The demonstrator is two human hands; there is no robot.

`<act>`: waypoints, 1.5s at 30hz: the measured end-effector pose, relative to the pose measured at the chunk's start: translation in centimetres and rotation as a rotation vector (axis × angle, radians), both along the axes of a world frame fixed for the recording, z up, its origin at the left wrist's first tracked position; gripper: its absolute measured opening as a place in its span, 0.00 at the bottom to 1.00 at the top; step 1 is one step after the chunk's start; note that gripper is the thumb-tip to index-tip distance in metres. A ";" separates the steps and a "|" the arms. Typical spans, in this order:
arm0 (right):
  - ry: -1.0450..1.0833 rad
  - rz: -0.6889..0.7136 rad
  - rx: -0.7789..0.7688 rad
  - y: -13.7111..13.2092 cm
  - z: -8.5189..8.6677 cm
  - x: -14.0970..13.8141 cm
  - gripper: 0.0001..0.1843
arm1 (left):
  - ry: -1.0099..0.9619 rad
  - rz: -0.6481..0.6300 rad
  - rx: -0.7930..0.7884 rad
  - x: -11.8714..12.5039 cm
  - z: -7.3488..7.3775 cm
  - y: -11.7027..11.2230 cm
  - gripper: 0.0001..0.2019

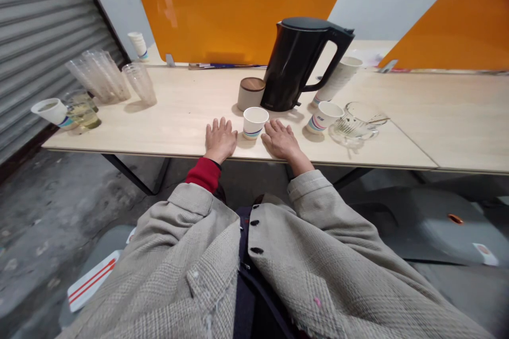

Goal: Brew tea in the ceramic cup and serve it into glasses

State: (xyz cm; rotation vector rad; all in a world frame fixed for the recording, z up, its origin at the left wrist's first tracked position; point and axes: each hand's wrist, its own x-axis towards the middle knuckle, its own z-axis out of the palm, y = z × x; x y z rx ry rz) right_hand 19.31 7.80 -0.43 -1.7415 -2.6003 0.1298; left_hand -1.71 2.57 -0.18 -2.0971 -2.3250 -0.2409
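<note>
My left hand [220, 140] and my right hand [280, 140] lie flat, palms down, near the front edge of a pale wooden table [178, 116]. Neither holds anything. Between them stands a white paper cup [255, 122], closest to my right hand and apparently not touched by either. Behind it are a wood-lidded white canister [251, 94] and a black electric kettle [299, 63]. To the right stand a striped paper cup [324, 116], a glass measuring jug [356, 122], and a tilted stack of paper cups [338, 79].
At the table's left are nested clear plastic cups [97, 75], a single plastic cup [139, 83], a tipped paper cup [51, 112], and a glass with yellowish liquid [82, 111]. Orange desk dividers [234, 21] stand along the back. A grey roller shutter [40, 37] runs along the left.
</note>
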 end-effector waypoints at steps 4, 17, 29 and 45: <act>0.011 0.008 0.001 0.3 -0.4 0.2 0.40 | -0.014 0.001 0.002 -0.1 -0.1 0.1 0.33; 0.038 -0.007 -0.019 0.0 0.0 0.0 0.41 | -0.017 -0.003 -0.011 0.0 0.2 0.1 0.33; 0.027 -0.007 -0.036 -0.5 0.8 -0.2 0.41 | -0.003 0.000 -0.026 0.0 0.4 0.0 0.34; 0.072 0.024 -0.002 0.4 -0.4 0.4 0.40 | -0.048 -0.003 0.007 -0.3 -0.3 0.3 0.33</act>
